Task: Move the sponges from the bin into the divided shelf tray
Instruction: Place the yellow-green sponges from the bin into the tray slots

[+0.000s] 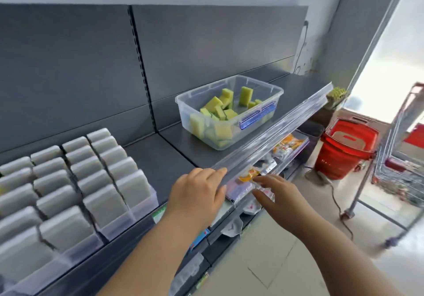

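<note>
A clear plastic bin (259, 84) stands on the dark shelf at mid right and holds several yellow-green sponges (215, 105). At the left sits the divided shelf tray (146, 203), its rows filled with upright grey-faced sponges (105, 203). My left hand (197, 192) rests at the shelf's front edge by the clear price rail (275, 132), fingers apart, holding nothing. Just below the rail hovers my right hand (277, 194), fingers spread and empty. Both hands are well short of the bin.
Packaged goods (286, 145) lie on the lower shelf under the rail. A red shopping basket (344, 148) stands on the floor at right, beside a metal trolley frame (390, 158). Bare shelf surface (160, 160) lies between tray and bin.
</note>
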Motion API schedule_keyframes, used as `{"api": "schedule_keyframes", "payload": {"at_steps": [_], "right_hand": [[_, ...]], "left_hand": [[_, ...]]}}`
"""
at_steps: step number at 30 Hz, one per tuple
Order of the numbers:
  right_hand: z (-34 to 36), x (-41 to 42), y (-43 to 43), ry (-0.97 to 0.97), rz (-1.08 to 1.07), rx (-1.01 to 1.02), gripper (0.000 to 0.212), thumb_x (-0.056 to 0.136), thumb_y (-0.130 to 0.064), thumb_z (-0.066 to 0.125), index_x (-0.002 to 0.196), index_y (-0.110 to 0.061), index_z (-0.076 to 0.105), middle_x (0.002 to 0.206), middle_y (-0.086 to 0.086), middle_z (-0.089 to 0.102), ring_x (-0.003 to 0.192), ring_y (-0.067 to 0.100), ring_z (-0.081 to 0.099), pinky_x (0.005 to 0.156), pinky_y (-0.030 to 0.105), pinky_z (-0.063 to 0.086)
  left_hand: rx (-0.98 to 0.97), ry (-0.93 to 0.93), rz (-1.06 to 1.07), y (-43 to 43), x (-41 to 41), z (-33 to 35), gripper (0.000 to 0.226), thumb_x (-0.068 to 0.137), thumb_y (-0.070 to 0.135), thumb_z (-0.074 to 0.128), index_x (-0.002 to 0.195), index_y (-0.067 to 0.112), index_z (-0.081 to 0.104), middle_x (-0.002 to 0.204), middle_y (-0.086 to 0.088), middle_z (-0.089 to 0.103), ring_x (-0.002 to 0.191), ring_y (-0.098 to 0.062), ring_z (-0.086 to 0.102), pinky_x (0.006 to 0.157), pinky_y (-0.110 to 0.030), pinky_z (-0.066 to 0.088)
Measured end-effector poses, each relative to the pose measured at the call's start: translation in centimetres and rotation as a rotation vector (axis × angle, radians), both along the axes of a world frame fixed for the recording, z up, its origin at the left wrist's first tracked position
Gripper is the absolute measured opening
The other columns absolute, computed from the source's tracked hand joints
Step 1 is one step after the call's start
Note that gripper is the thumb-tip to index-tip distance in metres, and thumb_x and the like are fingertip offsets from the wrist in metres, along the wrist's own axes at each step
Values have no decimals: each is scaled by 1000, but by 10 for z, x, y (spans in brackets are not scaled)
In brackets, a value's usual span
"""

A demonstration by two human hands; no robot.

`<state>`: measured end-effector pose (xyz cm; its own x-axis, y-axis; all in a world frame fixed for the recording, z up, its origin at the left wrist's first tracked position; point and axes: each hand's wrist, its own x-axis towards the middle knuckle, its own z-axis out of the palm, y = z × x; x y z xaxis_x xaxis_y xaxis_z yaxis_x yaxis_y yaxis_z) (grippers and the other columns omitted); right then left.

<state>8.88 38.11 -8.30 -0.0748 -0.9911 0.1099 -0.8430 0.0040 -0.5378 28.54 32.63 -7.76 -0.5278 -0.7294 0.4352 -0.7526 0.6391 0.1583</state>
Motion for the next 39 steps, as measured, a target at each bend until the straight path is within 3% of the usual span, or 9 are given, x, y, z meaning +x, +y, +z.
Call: {"api": "schedule_keyframes", "payload": {"at_steps": [7,13,19,22,25,28,31,33,39], "right_hand": [[7,-72,-51,-22,-30,-53,34,90,-35,54,123,-27,55,114,-14,53,95,1,50,89,17,38],[34,-133,-155,3,6,-166,33,89,-32,56,122,-27,55,111,-12,55,95,2,51,83,13,36],[53,-198,-246,1,-16,-217,28,89,-29,57,117,-28,58,102,-16,55,89,-6,50,76,5,35],[53,-222,-289,-52,12,-254,26,88,-27,59,113,-28,61,102,-13,59,90,-5,53,80,6,38],[57,-236,-340,-78,91,-254,26,87,-25,60,113,-23,62,101,-10,59,91,3,55,80,6,37],[63,-246,-398,-79,212,-283,26,87,-23,61,112,-19,62,102,-4,61,91,10,57,83,19,44],[68,-249,-452,-104,350,-292,27,87,-20,61,114,-18,62,102,-7,59,90,7,56,81,11,42],[66,-249,-483,-113,460,-264,28,86,-19,62,114,-16,62,104,-7,58,91,7,56,84,16,44],[49,-231,-556,30,684,-79,33,89,-24,58,120,-17,57,118,4,59,93,21,61,84,29,48]], "left_hand": [[-25,49,-44,-53,-74,10,42,83,34,41,111,16,67,90,4,69,81,-18,64,60,-31,53],[-107,138,6,-152,-129,26,43,87,33,39,115,13,64,96,1,69,86,-19,62,66,-31,52],[-122,123,75,-250,-183,39,35,81,26,55,112,15,67,94,1,70,82,-20,65,58,-29,52],[-120,92,122,-280,-197,42,30,84,23,60,112,16,67,95,2,70,83,-20,66,58,-29,52],[-92,58,213,-303,-201,39,30,85,28,57,111,19,68,95,4,70,84,-19,66,57,-30,52],[-77,70,353,-323,-202,35,28,85,26,61,111,20,67,97,3,70,87,-22,66,59,-34,54],[-80,66,514,-332,-207,33,28,85,24,63,113,20,67,98,5,70,88,-21,66,58,-31,52],[-56,61,616,-336,-213,31,29,86,24,63,114,22,66,98,6,69,89,-19,66,55,-27,47],[96,108,852,-353,-238,21,40,94,35,44,134,32,48,125,10,57,115,-14,52,81,-31,47]]}}
